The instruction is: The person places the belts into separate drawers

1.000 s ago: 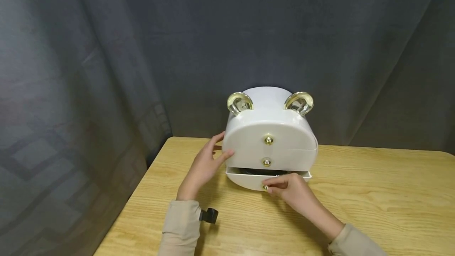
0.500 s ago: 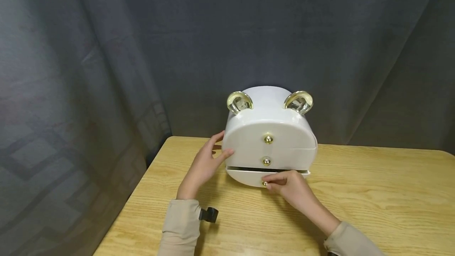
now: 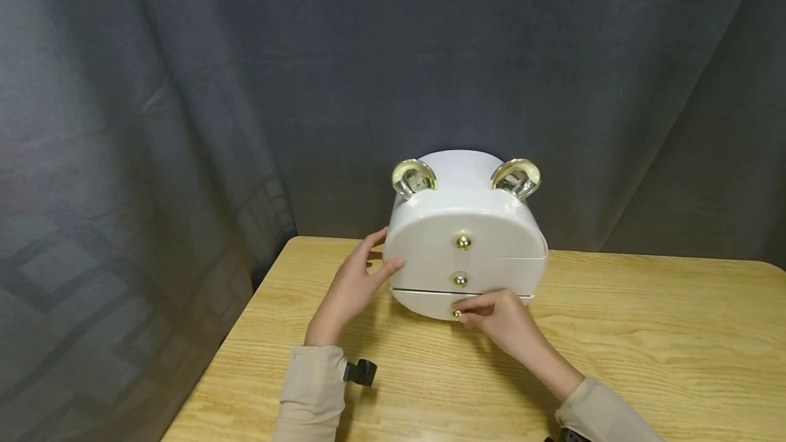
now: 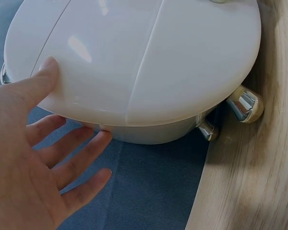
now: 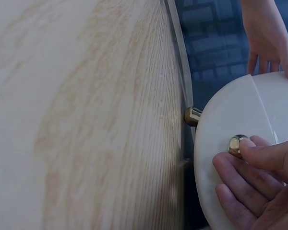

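Note:
A white storage box [image 3: 463,179] with gold bear ears and rounded drawer fronts stands on the table. Its bottom drawer [image 3: 420,304] sits nearly flush, a thin dark line along its top edge. Thumb and fingers of my right hand [image 3: 506,325] pinch the gold drawer knob [image 5: 236,143], partly covering it. My left hand [image 3: 351,285] rests at the box's left side, thumb on the front face. In the left wrist view, the fairly straight fingers [image 4: 81,163] of that hand are spread, some tips touching the side wall.
Two more gold knobs, an upper knob [image 3: 463,242] and a middle knob [image 3: 460,280], sit on the drawers above. A dark grey curtain [image 3: 381,74] hangs behind the wooden table [image 3: 651,333]. Gold feet [image 4: 247,105] show beneath the box.
The bottom drawer has slid inward from partly pulled out, its gap narrowing to a line. My right hand has moved slightly toward the box with the knob; my left hand stays put.

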Tool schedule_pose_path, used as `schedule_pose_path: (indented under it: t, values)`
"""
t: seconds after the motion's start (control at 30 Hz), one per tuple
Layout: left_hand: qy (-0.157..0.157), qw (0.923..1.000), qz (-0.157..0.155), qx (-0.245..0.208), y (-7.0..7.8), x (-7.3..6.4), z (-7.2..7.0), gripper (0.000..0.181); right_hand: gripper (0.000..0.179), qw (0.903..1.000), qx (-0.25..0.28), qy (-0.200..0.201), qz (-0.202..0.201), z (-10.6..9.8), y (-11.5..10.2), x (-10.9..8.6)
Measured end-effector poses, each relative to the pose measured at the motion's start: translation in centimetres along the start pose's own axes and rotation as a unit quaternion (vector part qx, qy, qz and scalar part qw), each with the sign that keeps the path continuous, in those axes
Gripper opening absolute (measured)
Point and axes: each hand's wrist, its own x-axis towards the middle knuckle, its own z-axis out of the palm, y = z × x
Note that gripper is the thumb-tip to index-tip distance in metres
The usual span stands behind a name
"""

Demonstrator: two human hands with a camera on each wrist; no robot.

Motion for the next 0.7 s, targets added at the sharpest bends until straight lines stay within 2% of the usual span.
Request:
schedule_pose_path:
  t: [0.47,0.7]
  values:
    - [-0.001,1.0,-0.002,0.004,0.27,-0.09,-0.03,0.068,0.016,0.9999,-0.015,0.006,0.007,0.05,-0.03,0.35]
    - [0.003,0.9998,0.006,0.018,0.14,-0.07,-0.01,0.067,0.015,0.9994,-0.013,0.017,0.028,0.25,-0.31,0.33]
